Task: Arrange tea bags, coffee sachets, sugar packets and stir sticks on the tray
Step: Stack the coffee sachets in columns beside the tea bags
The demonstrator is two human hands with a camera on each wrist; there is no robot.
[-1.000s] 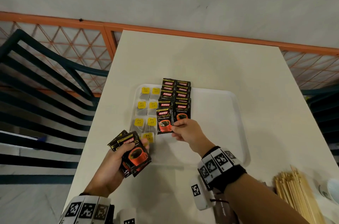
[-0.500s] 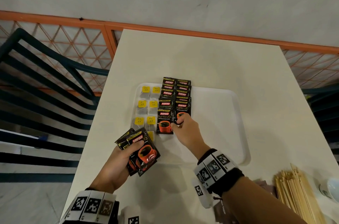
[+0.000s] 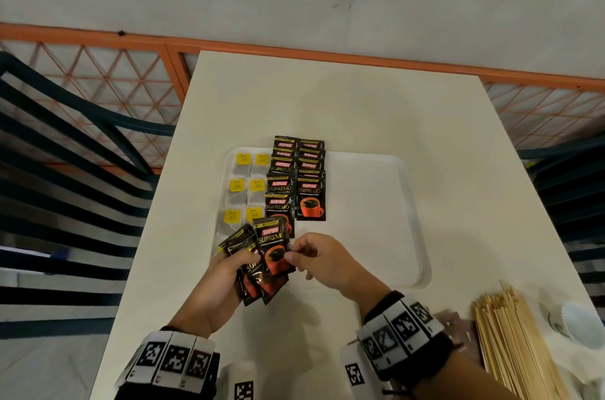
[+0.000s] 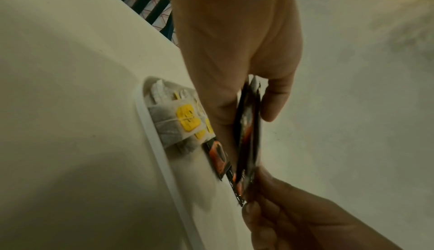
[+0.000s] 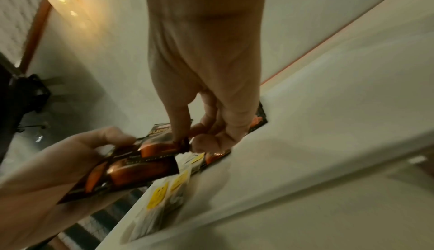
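Note:
A white tray [image 3: 402,203] lies on the table. On its left side stand two columns of tea bags [image 3: 237,190] with yellow tags, and beside them two overlapping columns of black coffee sachets [image 3: 309,200]. My left hand [image 3: 222,275] grips a fan of several coffee sachets [image 3: 258,281] just over the tray's near-left corner. My right hand [image 3: 314,255] pinches the right edge of the top sachet [image 3: 273,245] of that fan between thumb and forefinger. In the right wrist view the pinch on the top sachet [image 5: 162,142] shows plainly. The left wrist view shows the stack [image 4: 249,133] edge-on.
A bundle of wooden stir sticks [image 3: 510,340] lies at the table's near right, with brown packets [image 3: 458,331] beside it and a white cup [image 3: 579,324] at the edge. Dark slatted chairs [image 3: 65,190] stand left and right. An orange railing [image 3: 294,49] runs behind the table.
My right hand has drawn back from the placed sachets on the tray to the fan in my left hand and taken hold of its top sachet. The left hand has moved right.

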